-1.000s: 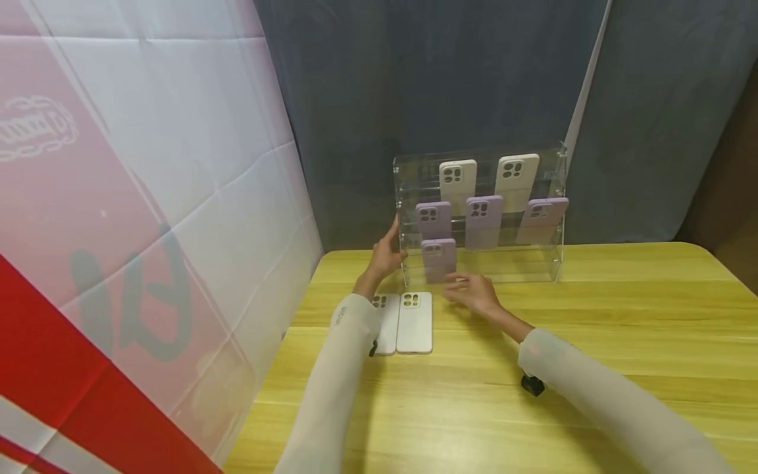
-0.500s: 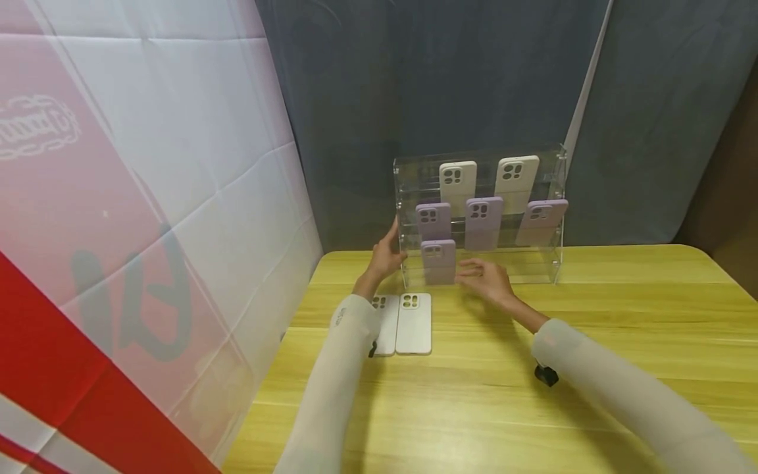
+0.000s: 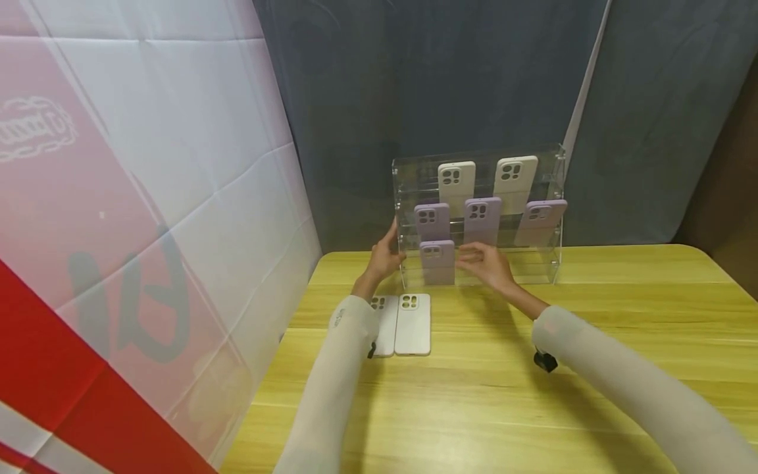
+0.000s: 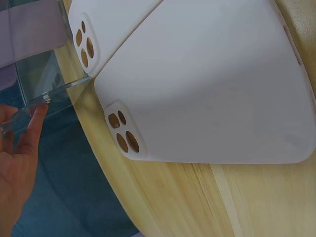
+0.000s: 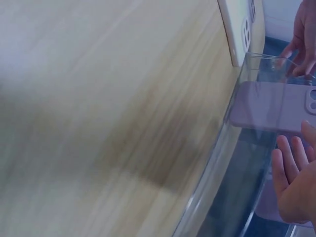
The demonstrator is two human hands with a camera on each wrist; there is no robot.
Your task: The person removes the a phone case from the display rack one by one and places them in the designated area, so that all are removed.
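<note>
A clear acrylic display stand (image 3: 503,266) holds several phone cases in its tiers. My left hand (image 3: 385,258) grips the stand's left side panel, with thumb and fingers on either side of it in the left wrist view. My right hand (image 3: 487,264) is at the right edge of the lavender phone case (image 3: 437,263) in the bottom tier. In the right wrist view the thumb is up against that case's edge, and the other fingers are loosely bent with nothing between them. Whether the thumb presses is hard to tell.
Two white phone cases (image 3: 413,326) lie side by side on the wooden table (image 3: 462,408), partly under my left forearm. Higher tiers hold a middle lavender case (image 3: 482,220) among others and white cases (image 3: 457,187). A dark curtain (image 3: 474,79) hangs behind, a white printed sheet (image 3: 225,131) at left.
My right hand has moved right and then slightly up, from before the bottom lavender case to its right edge. The left hand has stayed on the stand.
</note>
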